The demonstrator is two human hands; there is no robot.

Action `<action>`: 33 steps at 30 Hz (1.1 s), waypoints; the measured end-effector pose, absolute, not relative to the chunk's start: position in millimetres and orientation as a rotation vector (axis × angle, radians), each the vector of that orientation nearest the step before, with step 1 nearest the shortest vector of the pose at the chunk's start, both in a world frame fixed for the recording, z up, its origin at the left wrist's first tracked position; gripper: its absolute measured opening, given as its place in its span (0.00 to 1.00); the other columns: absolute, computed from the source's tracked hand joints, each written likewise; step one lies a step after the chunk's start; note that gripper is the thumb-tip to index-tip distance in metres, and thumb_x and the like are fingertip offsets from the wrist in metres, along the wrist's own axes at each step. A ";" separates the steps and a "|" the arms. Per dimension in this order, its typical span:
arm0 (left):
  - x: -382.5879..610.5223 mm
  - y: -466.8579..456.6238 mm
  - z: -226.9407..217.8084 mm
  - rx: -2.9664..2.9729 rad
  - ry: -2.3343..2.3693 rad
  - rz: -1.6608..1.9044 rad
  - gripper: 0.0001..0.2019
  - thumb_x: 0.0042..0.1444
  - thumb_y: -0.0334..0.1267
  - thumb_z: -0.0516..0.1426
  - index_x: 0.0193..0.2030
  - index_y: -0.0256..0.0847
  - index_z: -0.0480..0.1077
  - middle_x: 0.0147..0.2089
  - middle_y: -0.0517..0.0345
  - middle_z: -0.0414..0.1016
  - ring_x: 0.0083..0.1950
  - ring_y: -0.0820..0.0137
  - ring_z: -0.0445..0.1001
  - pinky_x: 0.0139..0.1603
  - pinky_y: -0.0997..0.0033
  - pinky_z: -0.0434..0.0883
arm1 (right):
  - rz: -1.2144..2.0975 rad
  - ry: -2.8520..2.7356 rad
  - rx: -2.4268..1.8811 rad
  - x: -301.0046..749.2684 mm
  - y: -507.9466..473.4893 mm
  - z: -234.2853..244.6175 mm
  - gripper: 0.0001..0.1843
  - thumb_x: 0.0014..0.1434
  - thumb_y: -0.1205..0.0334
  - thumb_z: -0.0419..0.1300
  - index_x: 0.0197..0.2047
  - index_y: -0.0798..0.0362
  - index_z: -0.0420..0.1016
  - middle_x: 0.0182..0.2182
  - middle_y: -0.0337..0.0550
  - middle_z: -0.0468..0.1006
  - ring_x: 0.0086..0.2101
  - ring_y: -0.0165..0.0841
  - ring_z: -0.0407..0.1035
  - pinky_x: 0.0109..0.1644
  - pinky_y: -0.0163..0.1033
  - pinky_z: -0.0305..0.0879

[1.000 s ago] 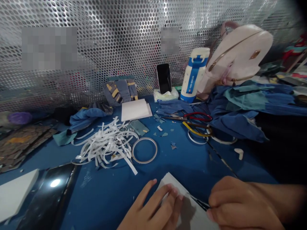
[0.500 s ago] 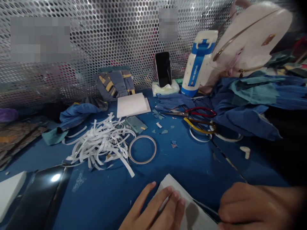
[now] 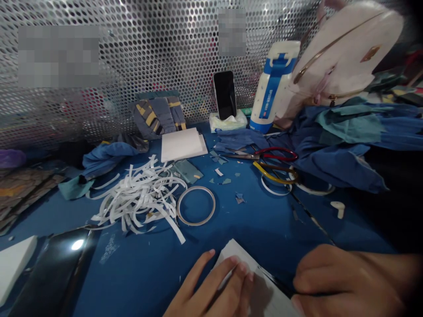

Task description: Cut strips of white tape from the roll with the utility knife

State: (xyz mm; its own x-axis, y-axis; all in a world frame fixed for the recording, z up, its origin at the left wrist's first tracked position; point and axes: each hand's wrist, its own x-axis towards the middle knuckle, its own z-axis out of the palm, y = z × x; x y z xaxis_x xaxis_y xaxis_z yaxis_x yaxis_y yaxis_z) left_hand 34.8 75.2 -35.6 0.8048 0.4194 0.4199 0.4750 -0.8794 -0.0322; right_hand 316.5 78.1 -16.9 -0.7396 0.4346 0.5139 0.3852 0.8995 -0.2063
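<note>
A white sheet or pad of paper lies at the bottom centre, its far corner pointing away from me. My left hand rests on it with outstretched fingers, pressing near its left side. My right hand is closed, low at the paper's right edge. A thin dark sliver runs along that edge to my right fingers. What the fingers pinch is hidden. Beyond the hands are a narrow tape ring and a heap of curled white paper strips.
Red-handled scissors and yellow-handled scissors lie beside blue cloth. At the back stand a phone, a bottle and a pale backpack. White paper and a dark glossy panel lie to the left.
My right hand has shifted slightly left and up along the paper's edge. The pale strip by that edge no longer shows, and a dark sliver does. The left hand stays put.
</note>
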 end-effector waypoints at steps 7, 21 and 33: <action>37.0 73.2 -38.8 -2.853 -0.774 -0.701 0.14 0.71 0.32 0.50 0.53 0.42 0.76 0.54 0.64 0.77 0.62 0.74 0.70 0.78 0.59 0.42 | 0.242 -2.345 -0.486 309.8 88.9 -11.9 0.18 0.66 0.64 0.58 0.23 0.52 0.67 0.19 0.38 0.65 0.20 0.28 0.62 0.23 0.35 0.62; 37.5 75.6 -34.0 -2.800 -0.706 -0.657 0.14 0.72 0.32 0.50 0.53 0.45 0.77 0.54 0.67 0.76 0.61 0.72 0.69 0.78 0.56 0.39 | 0.109 -2.473 -0.357 321.5 84.0 -35.3 0.13 0.64 0.60 0.63 0.27 0.51 0.73 0.25 0.39 0.72 0.25 0.30 0.69 0.23 0.37 0.67; 33.4 75.8 -36.2 -2.807 -0.682 -0.612 0.16 0.73 0.33 0.48 0.55 0.43 0.76 0.56 0.66 0.76 0.62 0.70 0.67 0.78 0.52 0.38 | 0.079 -2.361 -0.527 311.2 74.5 -26.6 0.16 0.65 0.63 0.60 0.24 0.52 0.73 0.26 0.41 0.74 0.27 0.32 0.71 0.25 0.39 0.70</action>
State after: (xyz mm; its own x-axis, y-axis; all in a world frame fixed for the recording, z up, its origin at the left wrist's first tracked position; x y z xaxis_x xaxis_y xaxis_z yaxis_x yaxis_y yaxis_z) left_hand 33.4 75.8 -36.2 0.8090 0.3963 0.4341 0.4742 -0.8764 -0.0837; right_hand 311.2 74.5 -26.6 -0.6682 0.3934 0.6314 0.3504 0.9151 -0.1992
